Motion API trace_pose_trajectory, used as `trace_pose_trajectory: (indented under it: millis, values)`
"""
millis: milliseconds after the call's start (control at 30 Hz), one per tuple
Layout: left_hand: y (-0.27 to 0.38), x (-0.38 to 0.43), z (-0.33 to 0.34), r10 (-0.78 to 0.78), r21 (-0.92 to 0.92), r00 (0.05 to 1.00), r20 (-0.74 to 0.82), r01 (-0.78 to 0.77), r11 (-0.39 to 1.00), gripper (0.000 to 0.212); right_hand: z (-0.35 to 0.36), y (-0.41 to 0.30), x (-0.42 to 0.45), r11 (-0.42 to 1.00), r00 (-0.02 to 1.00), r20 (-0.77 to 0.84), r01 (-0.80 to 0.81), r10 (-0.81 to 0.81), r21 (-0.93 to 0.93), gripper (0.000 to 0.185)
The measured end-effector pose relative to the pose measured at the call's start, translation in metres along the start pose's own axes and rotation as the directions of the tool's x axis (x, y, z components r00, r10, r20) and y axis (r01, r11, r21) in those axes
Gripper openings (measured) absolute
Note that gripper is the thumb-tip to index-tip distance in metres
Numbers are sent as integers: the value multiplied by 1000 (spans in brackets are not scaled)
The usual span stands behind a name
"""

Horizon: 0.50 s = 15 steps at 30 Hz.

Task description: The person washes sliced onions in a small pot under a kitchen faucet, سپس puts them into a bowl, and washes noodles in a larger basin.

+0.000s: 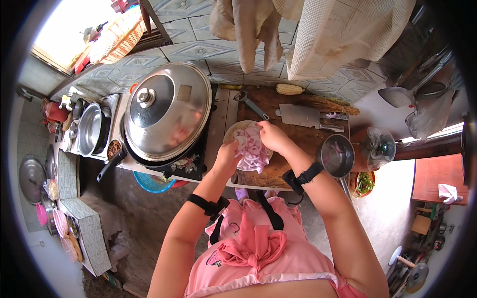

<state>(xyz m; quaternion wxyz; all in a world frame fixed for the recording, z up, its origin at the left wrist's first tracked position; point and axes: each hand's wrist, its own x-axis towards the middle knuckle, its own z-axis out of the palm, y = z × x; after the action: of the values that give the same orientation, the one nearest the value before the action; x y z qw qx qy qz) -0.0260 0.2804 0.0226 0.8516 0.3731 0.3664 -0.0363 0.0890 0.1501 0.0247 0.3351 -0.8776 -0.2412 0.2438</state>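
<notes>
A pale round plate (231,131) heaped with sliced purple onion (250,147) is before me, over the left side of a wooden chopping board (294,143). My left hand (227,154) is at the plate's left side, fingertips against the onion. At its upper right, my right hand (274,137) has bent fingers close to the slices. Whether the hands grip the rim or hold onion pieces is hard to make out. A peeler (253,106) lies just above the plate. Farther back on the board rests a cleaver (300,115), beside a smaller knife (335,116).
On the left, a large lidded wok (169,111) covers the stove, its black handle (111,165) jutting over the counter's front edge. A saucepan (337,154) stands at the board's right end. Corn (290,89) lies at the back. Cloths (257,33) hang above.
</notes>
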Motion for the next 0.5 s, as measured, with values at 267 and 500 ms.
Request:
trace_pose_trajectory:
  millis: [267, 500]
  values:
    - [-10, 5, -9, 1, -7, 1000, -10, -1, 1000, 18, 1, -8, -8, 994, 988, -115, 108, -105, 19, 25]
    - [-9, -3, -8, 37, 25, 999, 39, -38, 999, 22, -4, -13, -15, 987, 982, -116, 156, -149, 47, 22]
